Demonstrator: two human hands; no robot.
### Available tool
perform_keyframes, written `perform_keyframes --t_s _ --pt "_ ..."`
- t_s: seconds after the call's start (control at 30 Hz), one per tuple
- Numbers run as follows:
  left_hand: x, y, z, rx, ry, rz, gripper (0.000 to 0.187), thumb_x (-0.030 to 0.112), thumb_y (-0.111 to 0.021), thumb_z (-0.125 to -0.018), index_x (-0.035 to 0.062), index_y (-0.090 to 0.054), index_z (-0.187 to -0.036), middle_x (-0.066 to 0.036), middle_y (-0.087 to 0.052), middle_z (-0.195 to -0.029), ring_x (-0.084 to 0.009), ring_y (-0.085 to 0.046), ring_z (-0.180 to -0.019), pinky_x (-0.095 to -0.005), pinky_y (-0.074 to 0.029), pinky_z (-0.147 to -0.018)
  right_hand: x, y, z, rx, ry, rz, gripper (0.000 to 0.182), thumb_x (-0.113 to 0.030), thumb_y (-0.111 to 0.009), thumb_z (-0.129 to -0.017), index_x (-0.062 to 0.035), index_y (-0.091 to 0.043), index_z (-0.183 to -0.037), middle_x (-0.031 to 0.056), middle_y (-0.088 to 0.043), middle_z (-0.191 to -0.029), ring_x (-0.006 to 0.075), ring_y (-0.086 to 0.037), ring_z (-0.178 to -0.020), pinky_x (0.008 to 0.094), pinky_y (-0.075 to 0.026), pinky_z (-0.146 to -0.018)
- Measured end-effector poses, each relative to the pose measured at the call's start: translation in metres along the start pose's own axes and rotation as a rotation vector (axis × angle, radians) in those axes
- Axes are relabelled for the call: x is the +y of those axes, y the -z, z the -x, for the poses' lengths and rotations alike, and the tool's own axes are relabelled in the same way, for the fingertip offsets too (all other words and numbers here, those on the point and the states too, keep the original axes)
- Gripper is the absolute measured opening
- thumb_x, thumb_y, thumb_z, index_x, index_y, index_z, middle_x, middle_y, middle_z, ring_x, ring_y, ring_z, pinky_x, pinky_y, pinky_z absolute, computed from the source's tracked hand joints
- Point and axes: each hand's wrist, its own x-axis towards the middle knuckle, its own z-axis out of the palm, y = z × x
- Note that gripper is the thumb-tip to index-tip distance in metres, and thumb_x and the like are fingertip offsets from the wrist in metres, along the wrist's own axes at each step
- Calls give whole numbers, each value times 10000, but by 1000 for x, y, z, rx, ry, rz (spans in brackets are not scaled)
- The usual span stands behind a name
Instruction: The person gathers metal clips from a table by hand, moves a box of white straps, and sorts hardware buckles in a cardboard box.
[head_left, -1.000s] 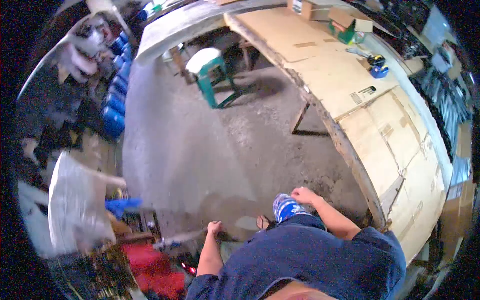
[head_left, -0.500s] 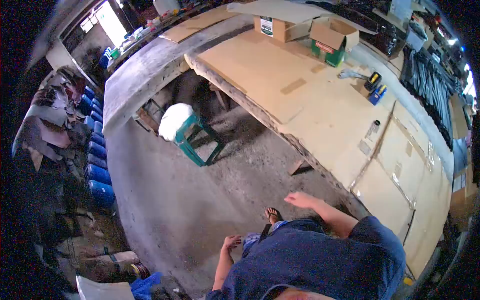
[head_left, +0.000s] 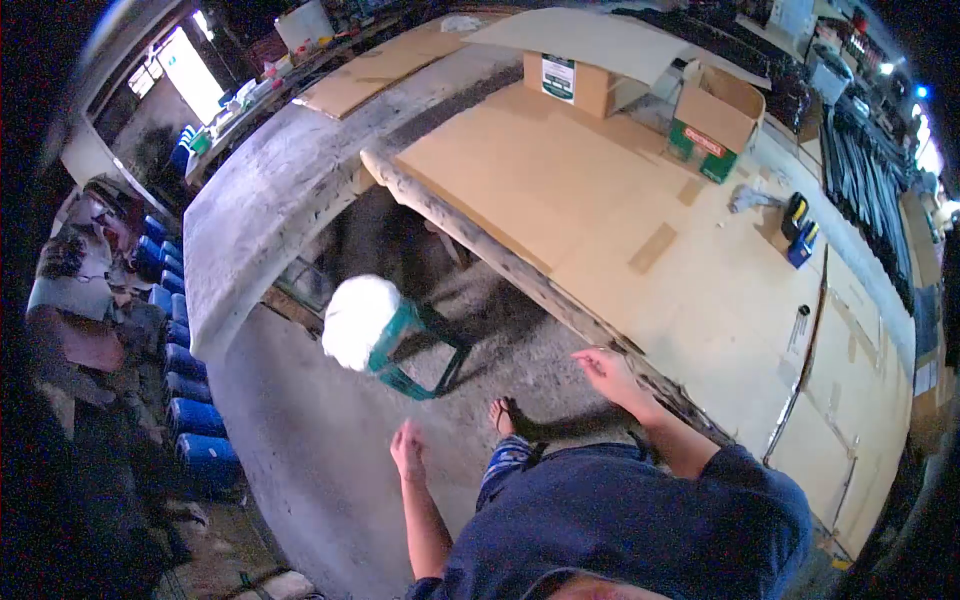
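Note:
My left hand (head_left: 408, 452) hangs over the bare concrete floor with nothing in it; its fingers are loosely apart and a little blurred. Beside the edge of the cardboard-covered table (head_left: 540, 180), my right hand (head_left: 606, 376) is held in the air with fingers stretched out and no object in it. Ahead of both hands stands a green plastic stool (head_left: 405, 380) with a white, cloth-like cover (head_left: 360, 322) on its seat. Neither hand touches the stool.
On the table are an open green-and-brown carton (head_left: 712, 125), another carton (head_left: 590, 88) under a cardboard sheet, and a blue tool with a yellow-and-black item (head_left: 797, 215). Several blue containers (head_left: 195, 418) line the left. A concrete ledge (head_left: 270, 190) lies ahead.
I have stepped forward, so the stool and table edge appear nearer. My left hand has swung up and forward. My right hand has risen slightly alongside the table edge.

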Motion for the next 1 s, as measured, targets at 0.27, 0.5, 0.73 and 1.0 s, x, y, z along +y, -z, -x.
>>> perform_keyframes --t_s 0.27,0.5,0.73,1.0 --pt "177 -212 -178 -657 81 32 460 322 -443 -878 37 -424 -1238 -120 -485 -1232 -223 -400 -1186 -397 -278 -996 -11 -5 -105 504 43 151 357 -34 -563 -768 -40 -492 -1118 145 -563 -1014 293 -553 -917 353 -446 -782" --pt "225 -428 -257 -1163 -30 48 623 425 -462 -843 64 -280 -1316 -150 -350 -1333 -263 -341 -1238 -386 -227 -1030 16 -4 -137 481 -85 176 556 -111 -648 -716 -12 -398 -1202 209 -452 -1170 347 -461 -1076 383 -387 -893" --pt "202 -579 -302 -1295 124 41 645 457 -450 -843 77 -257 -1327 -168 -358 -1321 -285 -343 -1234 -395 -234 -1028 48 30 -209 636 -133 113 661 -112 -687 -687 -20 -349 -1247 186 -363 -1278 334 -390 -1166 359 -339 -975" --pt "208 -743 -346 -1126 342 250 712 415 -611 -759 118 -290 -1321 -193 -344 -1292 -301 -338 -1204 -380 -240 -1024 77 31 -264 889 -176 167 628 -155 -625 -760 -1 -303 -1278 207 -363 -1269 361 -373 -1171 388 -335 -971"
